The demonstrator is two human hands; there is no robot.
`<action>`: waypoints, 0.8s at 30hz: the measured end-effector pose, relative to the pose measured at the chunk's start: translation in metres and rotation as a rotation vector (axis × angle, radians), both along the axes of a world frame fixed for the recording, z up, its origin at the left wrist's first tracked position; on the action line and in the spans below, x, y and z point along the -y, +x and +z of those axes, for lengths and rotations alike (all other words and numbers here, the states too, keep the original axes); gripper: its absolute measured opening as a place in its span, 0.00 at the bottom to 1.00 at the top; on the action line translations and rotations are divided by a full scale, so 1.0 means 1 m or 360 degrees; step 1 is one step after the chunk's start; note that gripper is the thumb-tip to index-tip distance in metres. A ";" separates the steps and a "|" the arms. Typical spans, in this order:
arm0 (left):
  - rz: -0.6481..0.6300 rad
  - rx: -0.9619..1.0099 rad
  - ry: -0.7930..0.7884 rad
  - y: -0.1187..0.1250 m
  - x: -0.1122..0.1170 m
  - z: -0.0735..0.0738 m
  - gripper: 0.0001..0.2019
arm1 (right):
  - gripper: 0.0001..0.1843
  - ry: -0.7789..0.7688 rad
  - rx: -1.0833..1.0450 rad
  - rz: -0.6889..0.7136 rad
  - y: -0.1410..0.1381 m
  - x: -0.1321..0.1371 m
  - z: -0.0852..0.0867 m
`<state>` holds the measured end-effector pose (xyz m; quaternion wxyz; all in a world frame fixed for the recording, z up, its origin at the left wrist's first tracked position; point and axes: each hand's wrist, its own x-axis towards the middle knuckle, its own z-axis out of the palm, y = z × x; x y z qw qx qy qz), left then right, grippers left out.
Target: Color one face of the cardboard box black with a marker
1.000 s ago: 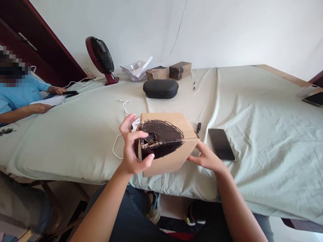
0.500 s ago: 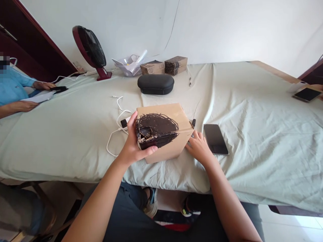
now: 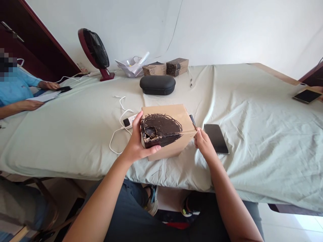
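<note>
A brown cardboard box (image 3: 174, 116) with a large black scribbled patch on its top and front corner sits near the table's front edge. My left hand (image 3: 137, 143) grips its left corner, thumb under the blackened part. My right hand (image 3: 203, 143) is at the box's right side, fingers closed on a black marker pen (image 3: 192, 120) whose tip points up over the box's edge. A dark phone (image 3: 215, 137) lies face up just right of my right hand.
A pale green cloth (image 3: 75, 134) covers the table. A white cable and charger (image 3: 123, 119) lie left of the box. Behind are a black case (image 3: 157, 84), two small boxes (image 3: 165, 68), a red fan (image 3: 94, 53). A person in blue (image 3: 15, 94) sits at left; another phone (image 3: 306, 96) lies far right.
My right hand left the box's lower right side, reached to the table by the phone and now holds the marker. The left hand's grip shifted on the box's corner.
</note>
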<state>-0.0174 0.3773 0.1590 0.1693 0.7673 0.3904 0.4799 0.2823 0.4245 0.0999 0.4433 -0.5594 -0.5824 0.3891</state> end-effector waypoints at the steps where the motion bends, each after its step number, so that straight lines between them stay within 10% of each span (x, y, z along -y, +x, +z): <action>1: 0.0004 -0.0004 -0.0002 -0.001 0.000 0.000 0.61 | 0.26 0.0017 -0.0162 0.0040 -0.001 0.001 0.004; 6: 0.0020 -0.0003 -0.0006 -0.002 -0.001 -0.002 0.61 | 0.29 0.0362 -0.0312 0.0243 0.001 0.009 0.018; 11: 0.0038 -0.0009 0.0007 -0.002 0.000 -0.002 0.61 | 0.27 0.0034 -0.0429 0.0875 -0.003 0.016 0.015; 17: 0.0032 -0.0001 0.0027 -0.001 -0.001 0.000 0.61 | 0.24 0.0010 -0.0451 0.0615 -0.005 0.012 0.008; 24: 0.0032 0.0035 0.0025 0.001 -0.001 -0.002 0.62 | 0.20 -0.0111 0.0996 0.0125 -0.006 0.006 0.015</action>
